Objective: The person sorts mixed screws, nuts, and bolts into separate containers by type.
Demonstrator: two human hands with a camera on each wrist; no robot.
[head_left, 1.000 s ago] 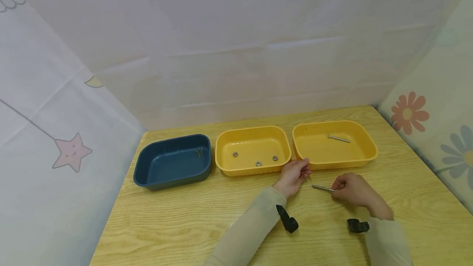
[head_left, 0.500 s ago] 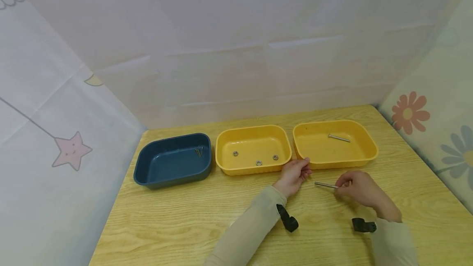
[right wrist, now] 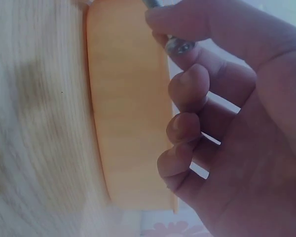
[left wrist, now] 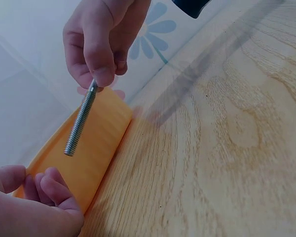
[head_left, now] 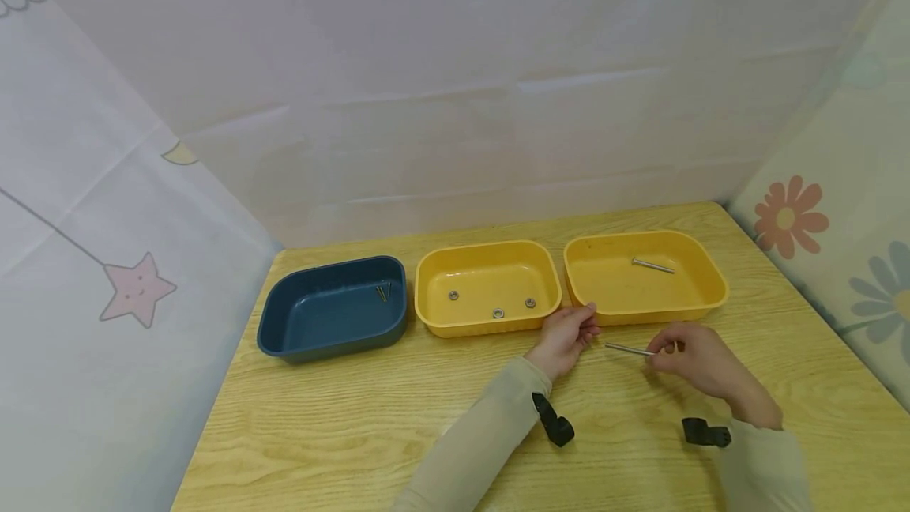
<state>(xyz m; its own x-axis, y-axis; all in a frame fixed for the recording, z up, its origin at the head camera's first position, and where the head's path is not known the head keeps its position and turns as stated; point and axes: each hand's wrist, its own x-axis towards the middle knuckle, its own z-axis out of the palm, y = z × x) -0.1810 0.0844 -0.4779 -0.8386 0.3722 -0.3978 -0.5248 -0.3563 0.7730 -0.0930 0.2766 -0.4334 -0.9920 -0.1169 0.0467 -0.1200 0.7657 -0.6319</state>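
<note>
In the head view my right hand (head_left: 700,358) pinches a long silver bolt (head_left: 627,349) between thumb and forefinger, above the table in front of the right yellow tray (head_left: 661,313). The threaded end of the bolt (left wrist: 79,126) points toward my left hand in the left wrist view. The bolt's head (right wrist: 180,47) shows under the fingers in the right wrist view; the other fingers are loosely curled. My left hand (head_left: 560,342) holds the near left corner of that tray, thumb at the rim and fingers bent against the outer wall.
Another long bolt (head_left: 652,265) lies inside the right tray. The middle yellow tray (head_left: 490,330) has three nuts, one of them a nut (head_left: 498,313) near its front wall. A dark blue tray (head_left: 334,346) at the left holds small brass-coloured screws (head_left: 381,293). Cloth walls (head_left: 455,141) surround the table.
My right hand has moved slightly right and away from me, carrying the bolt a little farther from my left hand. The left hand has stayed at the tray corner.
</note>
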